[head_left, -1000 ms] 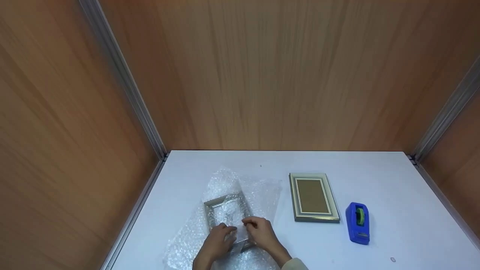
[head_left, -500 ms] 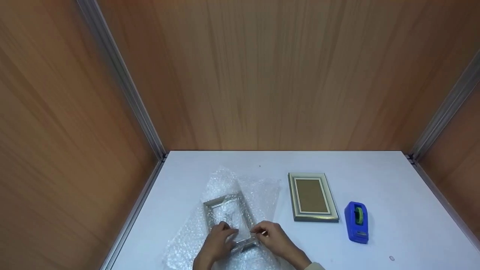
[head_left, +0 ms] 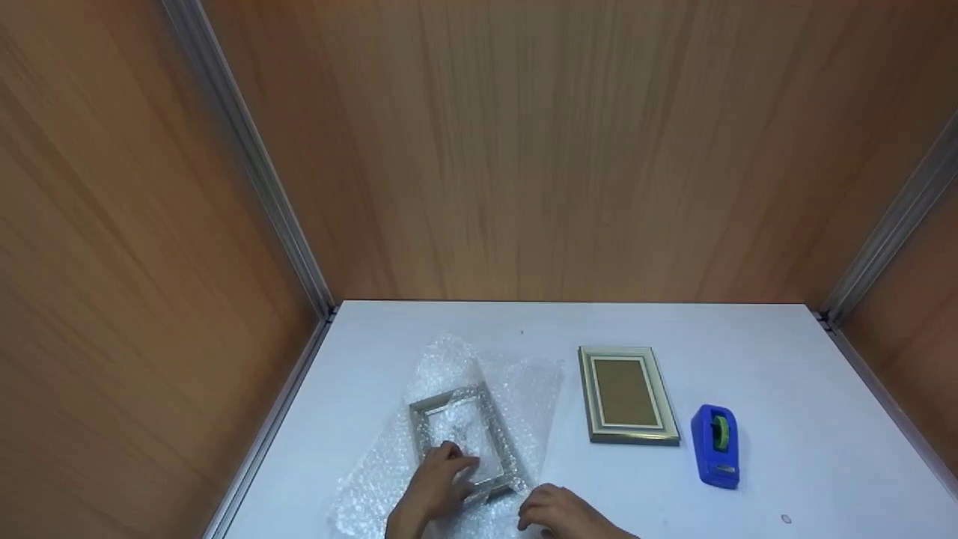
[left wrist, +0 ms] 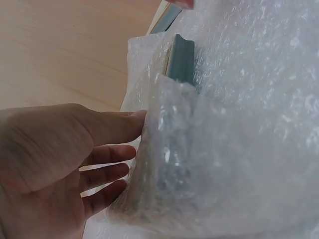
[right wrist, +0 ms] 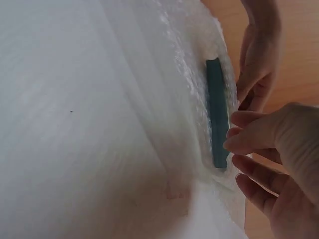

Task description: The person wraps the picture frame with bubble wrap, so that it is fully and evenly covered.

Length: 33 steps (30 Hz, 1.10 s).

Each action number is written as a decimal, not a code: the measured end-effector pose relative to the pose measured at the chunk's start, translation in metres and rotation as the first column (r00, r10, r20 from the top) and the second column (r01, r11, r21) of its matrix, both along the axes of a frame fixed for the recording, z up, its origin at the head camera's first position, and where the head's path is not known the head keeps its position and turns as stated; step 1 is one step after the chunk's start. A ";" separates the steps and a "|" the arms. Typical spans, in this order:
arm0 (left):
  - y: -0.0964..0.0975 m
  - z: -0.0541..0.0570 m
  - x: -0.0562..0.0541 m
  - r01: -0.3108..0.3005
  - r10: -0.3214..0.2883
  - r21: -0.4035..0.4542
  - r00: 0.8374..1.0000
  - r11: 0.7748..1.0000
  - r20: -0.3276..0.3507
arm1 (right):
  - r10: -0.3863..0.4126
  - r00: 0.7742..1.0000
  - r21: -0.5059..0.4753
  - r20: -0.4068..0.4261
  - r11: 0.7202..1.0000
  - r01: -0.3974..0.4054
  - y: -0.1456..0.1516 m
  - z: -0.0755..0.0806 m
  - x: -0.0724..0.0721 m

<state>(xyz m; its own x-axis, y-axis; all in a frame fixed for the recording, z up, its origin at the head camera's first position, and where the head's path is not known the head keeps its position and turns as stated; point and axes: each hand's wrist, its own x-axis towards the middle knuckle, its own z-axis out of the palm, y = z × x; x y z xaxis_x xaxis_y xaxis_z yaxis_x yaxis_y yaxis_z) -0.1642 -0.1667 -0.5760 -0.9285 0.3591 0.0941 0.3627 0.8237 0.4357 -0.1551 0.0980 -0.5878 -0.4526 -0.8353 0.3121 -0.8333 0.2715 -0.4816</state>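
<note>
A picture frame lies on a sheet of bubble wrap, tilted slightly and partly covered by the clear wrap. My left hand rests at the frame's near left part, thumb and index finger at a fold of the wrap. In the left wrist view the left thumb lies against the wrap's edge, with the other fingers of the left hand spread below it. One end of the frame sticks out of the fold there. My right hand hovers beside the wrap's near right side, fingers loosely bent, holding nothing visible.
A second frame with a brown inner panel lies right of the wrap. Farther right stands a blue tape dispenser with a green roll. Wood-patterned panels close in the white table at the back and sides.
My right hand has moved off the bubble wrap over the frame, down and to the right, its pinch released. The left hand stays in place on the wrap.
</note>
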 end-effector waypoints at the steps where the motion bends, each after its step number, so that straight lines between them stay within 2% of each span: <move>1: 0.000 0.000 0.000 0.002 -0.002 0.000 1.000 1.000 0.001 | 0.027 0.998 0.007 -0.064 1.000 -0.026 0.000 -0.004 0.001; 4: -0.001 0.002 0.001 0.019 -0.019 -0.004 1.000 1.000 -0.016 | 0.073 0.966 0.039 -0.247 0.997 -0.065 0.000 -0.014 0.003; 7: -0.001 0.003 0.001 0.031 -0.031 -0.020 0.999 0.999 -0.030 | 0.076 0.931 0.073 -0.356 0.996 -0.054 0.003 -0.021 0.005; 9: -0.002 0.004 0.000 0.039 -0.040 -0.036 0.999 0.999 -0.034 | 0.069 0.929 0.098 -0.364 0.995 -0.035 0.005 -0.022 0.007; 11: -0.002 0.006 0.000 0.038 -0.039 -0.051 0.999 0.998 -0.008 | 0.079 0.931 0.090 -0.356 0.995 -0.050 0.006 -0.021 0.007; 15: -0.004 0.009 -0.001 0.050 -0.048 -0.057 0.998 0.997 0.049 | 0.121 0.926 0.029 -0.358 0.993 -0.118 0.005 -0.016 0.003; 18: -0.007 0.011 -0.001 0.070 -0.066 -0.040 0.993 0.997 0.093 | 0.093 0.923 0.004 -0.373 0.995 -0.099 0.004 -0.012 0.005; 21: -0.011 0.013 -0.002 0.099 -0.097 -0.004 0.987 0.995 0.129 | 0.032 0.960 -0.011 -0.279 0.999 -0.037 0.002 -0.009 0.009; 23: -0.014 0.014 -0.002 0.116 -0.117 0.012 0.982 0.993 0.149 | -0.002 0.986 -0.052 -0.165 0.999 -0.007 0.000 -0.007 0.010; 25: -0.017 0.015 -0.003 0.131 -0.136 0.039 0.975 0.991 0.176 | -0.027 0.997 -0.098 -0.070 0.995 0.020 -0.001 -0.004 0.008; 28: -0.021 0.015 -0.005 0.145 -0.160 0.083 0.961 0.986 0.227 | -0.055 0.998 -0.153 0.019 0.987 0.057 -0.002 0.000 0.003; 30: -0.023 0.016 -0.006 0.152 -0.179 0.124 0.950 0.981 0.256 | -0.081 0.996 -0.161 0.048 0.983 0.088 -0.004 0.003 0.000; 33: -0.027 0.015 -0.008 0.159 -0.207 0.185 0.937 0.970 0.282 | -0.123 0.982 -0.176 0.144 0.973 0.147 -0.010 0.009 -0.005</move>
